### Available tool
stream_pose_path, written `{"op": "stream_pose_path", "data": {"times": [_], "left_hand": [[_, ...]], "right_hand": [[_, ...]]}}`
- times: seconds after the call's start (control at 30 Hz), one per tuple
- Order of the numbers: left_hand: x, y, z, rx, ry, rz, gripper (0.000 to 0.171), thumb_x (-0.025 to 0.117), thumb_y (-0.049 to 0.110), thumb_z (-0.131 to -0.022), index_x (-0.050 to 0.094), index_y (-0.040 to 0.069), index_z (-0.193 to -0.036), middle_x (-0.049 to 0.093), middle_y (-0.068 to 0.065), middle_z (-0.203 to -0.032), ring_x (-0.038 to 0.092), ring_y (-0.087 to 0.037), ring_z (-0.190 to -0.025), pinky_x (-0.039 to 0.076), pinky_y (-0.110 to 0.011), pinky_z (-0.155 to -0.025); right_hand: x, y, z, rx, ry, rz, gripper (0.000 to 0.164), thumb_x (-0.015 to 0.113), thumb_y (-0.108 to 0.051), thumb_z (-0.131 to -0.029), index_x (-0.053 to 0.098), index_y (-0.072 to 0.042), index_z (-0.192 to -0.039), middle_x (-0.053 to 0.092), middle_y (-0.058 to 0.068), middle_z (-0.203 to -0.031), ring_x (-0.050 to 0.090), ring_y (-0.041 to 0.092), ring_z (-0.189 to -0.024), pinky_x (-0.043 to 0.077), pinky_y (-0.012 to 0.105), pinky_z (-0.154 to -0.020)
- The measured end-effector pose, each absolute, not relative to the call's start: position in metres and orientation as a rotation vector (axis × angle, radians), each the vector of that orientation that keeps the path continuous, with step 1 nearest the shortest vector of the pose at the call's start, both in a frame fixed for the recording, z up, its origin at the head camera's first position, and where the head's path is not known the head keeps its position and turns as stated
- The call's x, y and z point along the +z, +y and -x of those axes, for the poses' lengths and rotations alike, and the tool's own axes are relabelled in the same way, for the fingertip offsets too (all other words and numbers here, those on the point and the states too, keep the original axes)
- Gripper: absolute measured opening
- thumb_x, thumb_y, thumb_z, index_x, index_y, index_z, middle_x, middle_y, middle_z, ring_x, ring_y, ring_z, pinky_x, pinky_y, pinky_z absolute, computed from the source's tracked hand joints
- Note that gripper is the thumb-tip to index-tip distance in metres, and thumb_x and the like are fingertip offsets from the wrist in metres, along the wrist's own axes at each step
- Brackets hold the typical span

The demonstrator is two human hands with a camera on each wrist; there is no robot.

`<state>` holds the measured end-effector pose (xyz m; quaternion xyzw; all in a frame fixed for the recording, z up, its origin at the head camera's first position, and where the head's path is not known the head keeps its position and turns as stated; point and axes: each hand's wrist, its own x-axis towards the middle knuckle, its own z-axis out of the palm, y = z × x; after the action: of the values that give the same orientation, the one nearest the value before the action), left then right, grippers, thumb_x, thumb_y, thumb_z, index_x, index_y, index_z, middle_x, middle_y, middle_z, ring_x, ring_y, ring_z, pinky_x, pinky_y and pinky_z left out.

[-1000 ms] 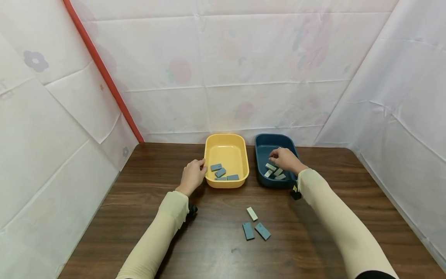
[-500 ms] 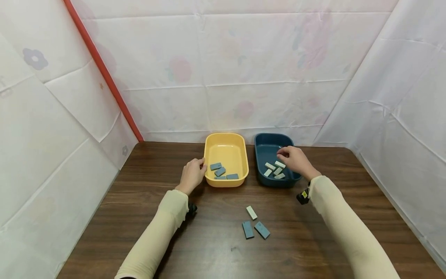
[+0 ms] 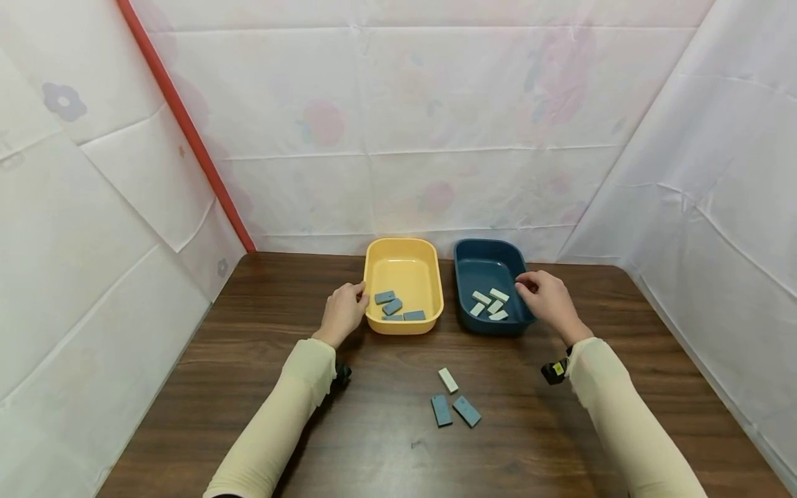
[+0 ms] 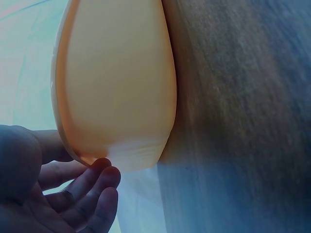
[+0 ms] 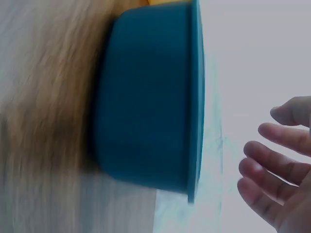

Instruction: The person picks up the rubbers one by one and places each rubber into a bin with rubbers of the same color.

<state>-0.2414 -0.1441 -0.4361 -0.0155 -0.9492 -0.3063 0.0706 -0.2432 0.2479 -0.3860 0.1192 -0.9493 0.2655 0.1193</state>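
Observation:
My left hand (image 3: 342, 315) holds the left rim of the yellow tub (image 3: 438, 294), thumb at the edge and fingertips against its outer side, as the left wrist view (image 4: 80, 189) shows. Several blue-grey rectangular blocks (image 3: 392, 307) lie at the near end of that tub. To its right stands a dark blue tub (image 3: 492, 250) with several cream blocks (image 3: 495, 306) on its floor. Over that tub's right rim hovers my right hand (image 3: 548, 301); in the right wrist view its loosely bent fingers are apart, with nothing between them.
On the brown wooden table (image 3: 261, 408), in front of the tubs, lie one cream block (image 3: 447, 380) and two blue-grey blocks, a left one (image 3: 441, 410) and a right one (image 3: 466, 411). White patterned sheeting (image 3: 398, 124) rises behind the tubs and along both sides.
My right hand has drawn back from inside the dark blue tub to its right rim, leaving one more cream block visible there. The left hand has stayed at the yellow tub.

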Motion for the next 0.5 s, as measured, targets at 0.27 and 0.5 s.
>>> {"op": "stream_pose_path", "data": {"times": [0.27,0.5], "left_hand": [[-0.434,-0.145,0.241,-0.919,-2.855,0.059,0.041,0.057,0.018,-0.098,0.056,0.003,-0.136,0.066,-0.018,-0.111,0.055,-0.022,-0.071,0.045,-0.031,-0.064],[-0.434,-0.144,0.24,-0.921,-2.844,0.058,0.041,0.057,0.018,-0.097,0.057,0.004,-0.135,0.066,-0.017,-0.112,0.055,-0.023,-0.072,0.046,-0.032,-0.066]], "right_hand": [[-0.393,0.257,0.233,0.712,-2.749,-0.25,0.028,0.056,-0.017,-0.097,0.068,0.005,-0.111,0.063,0.021,-0.096,0.058,0.031,-0.084,0.048,0.047,-0.075],[-0.403,0.265,0.228,0.578,-2.754,-0.2,0.034,0.057,-0.019,-0.096,0.066,0.009,-0.112,0.064,0.024,-0.098,0.061,0.037,-0.087,0.049,0.052,-0.077]]}}
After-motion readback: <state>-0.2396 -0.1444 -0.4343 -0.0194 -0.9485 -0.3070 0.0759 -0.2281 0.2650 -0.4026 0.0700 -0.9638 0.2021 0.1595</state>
